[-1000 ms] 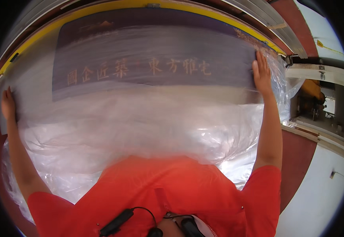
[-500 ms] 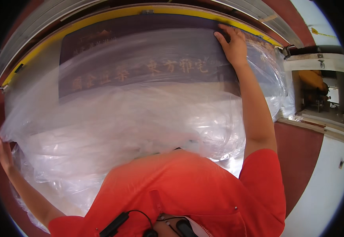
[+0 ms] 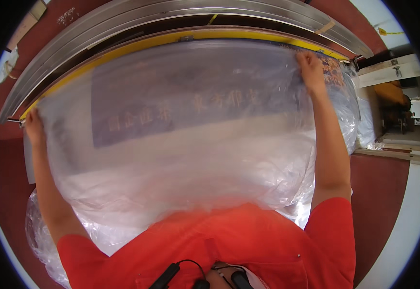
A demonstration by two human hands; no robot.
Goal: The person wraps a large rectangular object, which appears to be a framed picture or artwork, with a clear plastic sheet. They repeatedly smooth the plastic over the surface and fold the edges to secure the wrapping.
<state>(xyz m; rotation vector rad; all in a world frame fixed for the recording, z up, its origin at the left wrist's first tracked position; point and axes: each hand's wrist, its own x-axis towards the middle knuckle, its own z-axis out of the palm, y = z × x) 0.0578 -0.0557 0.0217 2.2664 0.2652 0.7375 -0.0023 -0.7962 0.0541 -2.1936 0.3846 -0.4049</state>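
Observation:
A wide sheet of clear plastic film [image 3: 186,159] is stretched in front of me over a long panel [image 3: 171,108] with a dark blue printed band. My left hand [image 3: 33,129] grips the film's left edge near the panel's left end. My right hand [image 3: 310,67] grips the film's upper right edge, close to the yellow strip [image 3: 123,48] along the panel's top. Both arms are spread wide and raised. The film bunches in loose folds against my orange shirt [image 3: 229,245].
A curved metal rail [image 3: 137,14] runs above the yellow strip. Dark red floor [image 3: 378,192] lies on both sides. A white ledge and doorway [image 3: 393,67] stand at the right, with more crumpled plastic [image 3: 366,130] beside them. A black cable hangs at my chest.
My left hand has risen from low at the left to the panel's left end. My right hand has shifted right along the top edge. The film now covers more of the panel.

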